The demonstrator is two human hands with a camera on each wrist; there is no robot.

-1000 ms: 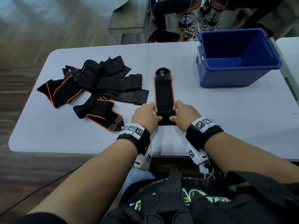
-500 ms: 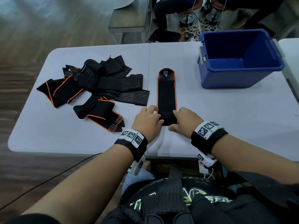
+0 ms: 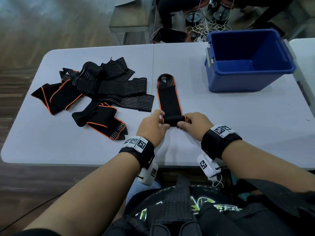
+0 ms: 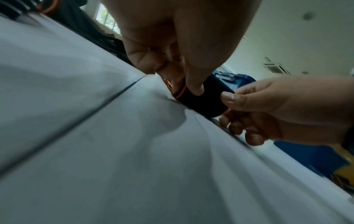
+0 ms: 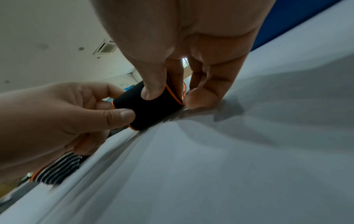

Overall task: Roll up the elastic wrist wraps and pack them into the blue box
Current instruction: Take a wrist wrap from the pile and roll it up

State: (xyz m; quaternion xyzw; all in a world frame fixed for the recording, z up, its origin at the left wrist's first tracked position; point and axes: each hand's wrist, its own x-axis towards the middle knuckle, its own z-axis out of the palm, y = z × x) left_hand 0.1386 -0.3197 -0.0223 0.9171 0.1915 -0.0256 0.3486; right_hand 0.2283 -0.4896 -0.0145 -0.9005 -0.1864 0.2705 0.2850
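Note:
A black wrist wrap point(image 3: 167, 97) with orange edging lies lengthwise on the white table point(image 3: 238, 126), its near end wound into a small roll point(image 3: 173, 119). My left hand point(image 3: 153, 126) pinches the roll's left end between thumb and fingers. At the roll's other end my right hand point(image 3: 194, 124) pinches it the same way. The wrist views show the roll point(image 4: 203, 100) point(image 5: 147, 106) held by both thumbs just above the tabletop. The blue box point(image 3: 247, 60) stands open at the far right, with nothing seen inside.
A heap of several unrolled black wraps point(image 3: 95, 92) with orange trim lies on the table's left half. A seam point(image 3: 152, 79) runs down the table's middle. Beyond the far edge are a metal bench point(image 3: 131, 19), cables and people's legs.
The near end of the wrap has been wound up into a thicker roll and has moved away from me. Both hands went from pressing it flat to pinching its ends.

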